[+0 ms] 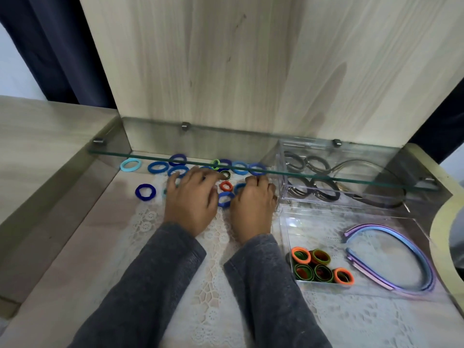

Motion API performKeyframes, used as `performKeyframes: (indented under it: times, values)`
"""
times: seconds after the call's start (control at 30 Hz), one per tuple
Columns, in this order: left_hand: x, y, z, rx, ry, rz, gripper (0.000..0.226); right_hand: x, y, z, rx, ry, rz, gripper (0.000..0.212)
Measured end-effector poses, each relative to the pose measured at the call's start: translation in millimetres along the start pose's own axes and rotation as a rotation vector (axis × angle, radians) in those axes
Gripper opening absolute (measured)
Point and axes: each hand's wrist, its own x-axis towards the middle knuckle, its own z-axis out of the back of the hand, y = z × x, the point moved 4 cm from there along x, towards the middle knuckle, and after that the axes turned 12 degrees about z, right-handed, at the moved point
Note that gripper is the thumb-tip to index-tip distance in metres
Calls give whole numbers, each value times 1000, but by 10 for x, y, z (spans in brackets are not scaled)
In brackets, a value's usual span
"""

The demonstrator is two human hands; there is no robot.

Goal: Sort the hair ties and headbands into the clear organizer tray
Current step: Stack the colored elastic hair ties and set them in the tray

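Observation:
Several blue hair ties [158, 167] lie scattered on the lace mat under a glass shelf, with a red one [226, 186] and a green one [215, 164] among them. My left hand [190, 199] rests flat with spread fingers on the blue ties. My right hand [253, 204] lies beside it, fingers curled down over a blue tie [238, 187]; its fingertips are hidden. The near clear organizer tray [291, 222] holds orange and green hair ties [321, 268] and purple-blue headbands [391, 259]. The far clear tray [282, 172] holds black ties [316, 164] and black headbands [376, 194].
A glass shelf [150, 156] on metal pegs spans the alcove just above the far ties and the far tray. A wooden back panel [226, 71] stands behind. A raised wooden side ledge [50, 146] borders the left. A dark blue tie [145, 192] lies apart at the left.

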Motion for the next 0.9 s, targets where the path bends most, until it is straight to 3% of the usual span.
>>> performKeyframes:
  times: [0.23, 0.43, 0.7, 0.9]
  values:
    - [85, 7, -55, 29, 86, -59, 38, -10, -14, -4, 118, -104, 1, 43]
    - [93, 129, -48, -14, 13, -29, 17, -8, -54, 2, 141, -101, -20, 38]
    - [-77, 315, 85, -17, -93, -37, 8, -3, -89, 7, 98, -105, -11, 36]
    - [-219, 438, 154, -21, -103, -56, 9, -30, -59, 40, 198, -189, 2, 35]
